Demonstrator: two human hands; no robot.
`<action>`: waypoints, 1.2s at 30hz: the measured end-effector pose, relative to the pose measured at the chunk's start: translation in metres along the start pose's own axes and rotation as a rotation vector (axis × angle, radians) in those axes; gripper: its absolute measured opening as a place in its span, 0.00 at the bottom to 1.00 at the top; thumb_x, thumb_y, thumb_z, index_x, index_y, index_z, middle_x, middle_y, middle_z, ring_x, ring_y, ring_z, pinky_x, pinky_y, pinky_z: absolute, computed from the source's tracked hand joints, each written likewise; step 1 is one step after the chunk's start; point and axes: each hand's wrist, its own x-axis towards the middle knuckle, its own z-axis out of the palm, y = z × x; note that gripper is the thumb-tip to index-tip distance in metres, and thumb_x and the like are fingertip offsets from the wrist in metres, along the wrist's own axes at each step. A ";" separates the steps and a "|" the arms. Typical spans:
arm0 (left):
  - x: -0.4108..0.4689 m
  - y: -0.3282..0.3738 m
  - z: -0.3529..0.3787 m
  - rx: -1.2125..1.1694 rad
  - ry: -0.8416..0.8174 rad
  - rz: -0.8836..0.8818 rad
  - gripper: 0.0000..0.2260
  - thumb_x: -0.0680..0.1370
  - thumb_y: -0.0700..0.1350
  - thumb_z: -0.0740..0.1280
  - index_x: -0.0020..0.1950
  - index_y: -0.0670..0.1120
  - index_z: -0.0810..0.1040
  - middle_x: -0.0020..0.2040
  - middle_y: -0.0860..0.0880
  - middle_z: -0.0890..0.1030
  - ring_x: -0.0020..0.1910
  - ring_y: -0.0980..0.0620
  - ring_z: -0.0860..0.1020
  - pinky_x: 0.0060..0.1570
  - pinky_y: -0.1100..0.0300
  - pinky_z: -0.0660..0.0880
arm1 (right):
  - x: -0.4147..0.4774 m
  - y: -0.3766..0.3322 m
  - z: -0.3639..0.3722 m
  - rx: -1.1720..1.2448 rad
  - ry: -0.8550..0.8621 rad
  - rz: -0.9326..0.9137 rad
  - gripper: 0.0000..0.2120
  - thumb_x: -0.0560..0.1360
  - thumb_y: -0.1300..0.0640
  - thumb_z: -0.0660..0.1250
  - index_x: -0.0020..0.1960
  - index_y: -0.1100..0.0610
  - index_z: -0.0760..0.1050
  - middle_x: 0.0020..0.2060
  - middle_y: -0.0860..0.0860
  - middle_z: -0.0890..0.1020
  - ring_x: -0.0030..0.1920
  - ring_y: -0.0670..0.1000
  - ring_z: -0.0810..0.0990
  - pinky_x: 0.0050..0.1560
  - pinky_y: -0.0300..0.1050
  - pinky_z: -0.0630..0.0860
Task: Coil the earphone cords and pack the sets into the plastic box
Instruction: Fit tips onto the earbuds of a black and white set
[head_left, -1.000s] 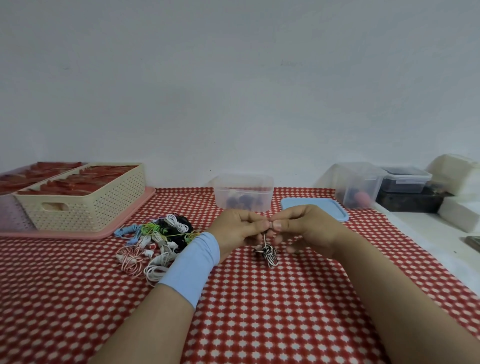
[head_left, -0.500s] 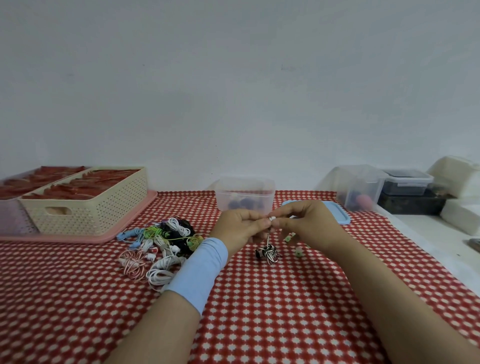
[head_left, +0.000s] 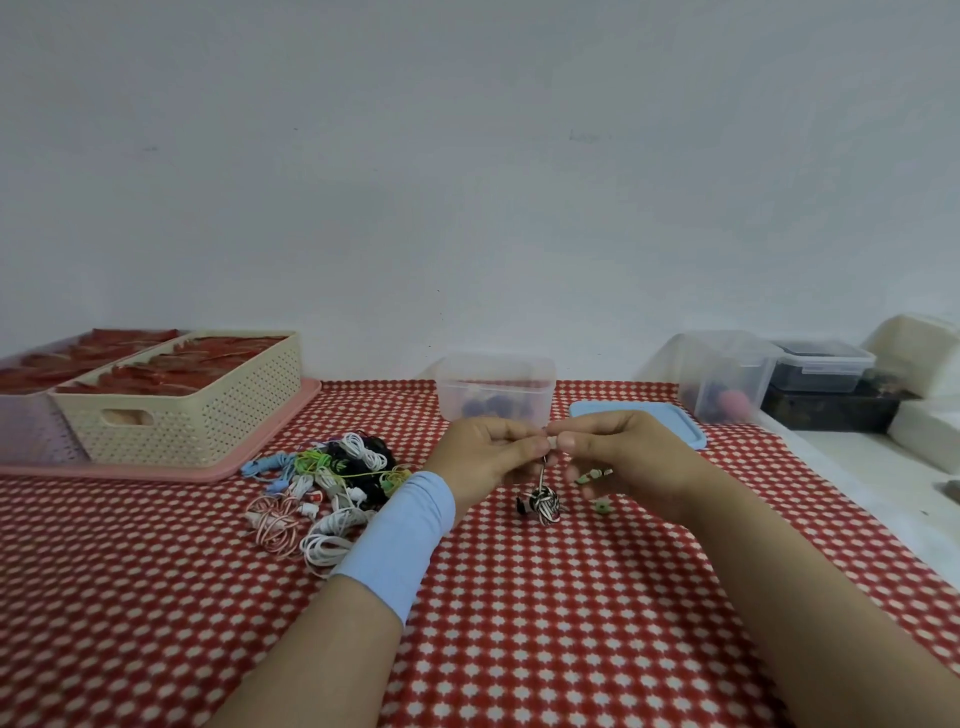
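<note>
Where the two hands meet above the red-and-white checked surface (head_left: 519, 623), a small black-and-white striped earphone bundle (head_left: 544, 505) hangs by a short, nearly vertical cord just below them (its end is pinched between both). Left hand (head_left: 488, 452) and right hand (head_left: 623, 457) are curled, fingertips closed on that cord. Behind them stands the clear plastic box (head_left: 496, 387); a tangled pile of coloured earphones (head_left: 327, 483) lies to the left.

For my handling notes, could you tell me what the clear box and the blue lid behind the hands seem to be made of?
Clear box: likely frosted, translucent plastic, since dark items show hazily through its walls. Blue lid: probably matte opaque plastic, with even colour and no visible shine.
</note>
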 end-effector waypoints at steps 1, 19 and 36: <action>0.000 0.000 0.000 0.038 -0.008 0.014 0.03 0.75 0.42 0.74 0.48 0.47 0.86 0.41 0.47 0.86 0.39 0.54 0.83 0.47 0.60 0.81 | 0.001 0.002 0.000 0.009 -0.004 0.033 0.07 0.74 0.61 0.73 0.52 0.59 0.86 0.42 0.55 0.86 0.36 0.48 0.81 0.34 0.42 0.77; 0.004 0.006 -0.007 -0.119 0.029 -0.007 0.05 0.75 0.37 0.72 0.50 0.40 0.83 0.44 0.42 0.86 0.41 0.49 0.83 0.47 0.58 0.81 | 0.004 -0.002 0.005 -0.212 0.099 -0.077 0.09 0.75 0.47 0.72 0.53 0.48 0.85 0.46 0.45 0.87 0.37 0.46 0.82 0.34 0.40 0.74; 0.017 0.022 -0.044 -0.072 0.227 0.041 0.08 0.74 0.36 0.73 0.52 0.38 0.82 0.41 0.41 0.85 0.36 0.51 0.83 0.41 0.58 0.83 | 0.037 -0.004 0.010 -0.505 0.001 -0.115 0.05 0.78 0.53 0.71 0.48 0.53 0.84 0.37 0.51 0.82 0.36 0.47 0.77 0.40 0.42 0.74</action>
